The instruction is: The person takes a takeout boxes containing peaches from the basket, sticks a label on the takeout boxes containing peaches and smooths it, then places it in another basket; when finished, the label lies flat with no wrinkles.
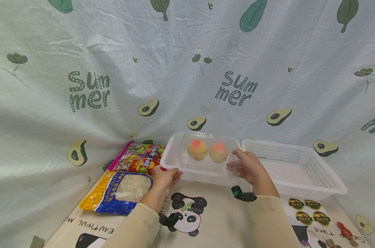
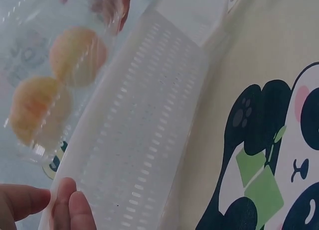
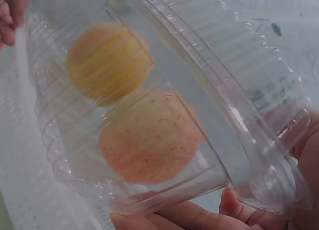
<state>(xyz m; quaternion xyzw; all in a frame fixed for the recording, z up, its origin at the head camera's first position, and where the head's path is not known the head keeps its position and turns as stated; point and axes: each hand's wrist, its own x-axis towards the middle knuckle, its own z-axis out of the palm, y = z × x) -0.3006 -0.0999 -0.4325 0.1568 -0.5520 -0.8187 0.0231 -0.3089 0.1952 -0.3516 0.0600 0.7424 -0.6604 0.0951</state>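
My right hand (image 1: 250, 167) grips the right end of a clear plastic clamshell box (image 1: 206, 166), fingers beneath it in the right wrist view. Inside lie two round peaches, a yellow one with a red blush (image 1: 197, 150) and a pinker, speckled one (image 1: 218, 152). The box is held over the left white plastic basket (image 1: 202, 177), overlapping its opening in the head view. At that basket's near left corner, my left hand (image 1: 165, 178) pinches the rim; thumb and fingers (image 2: 79, 210) lie on either side of it in the left wrist view.
A second white basket (image 1: 299, 187) stands to the right. On the left lie a colourful candy bag (image 1: 141, 160) and a yellow and blue pasta bag (image 1: 119, 193). Small red and brown items (image 1: 345, 230) sit at the front right. A printed curtain (image 1: 175, 86) hangs behind.
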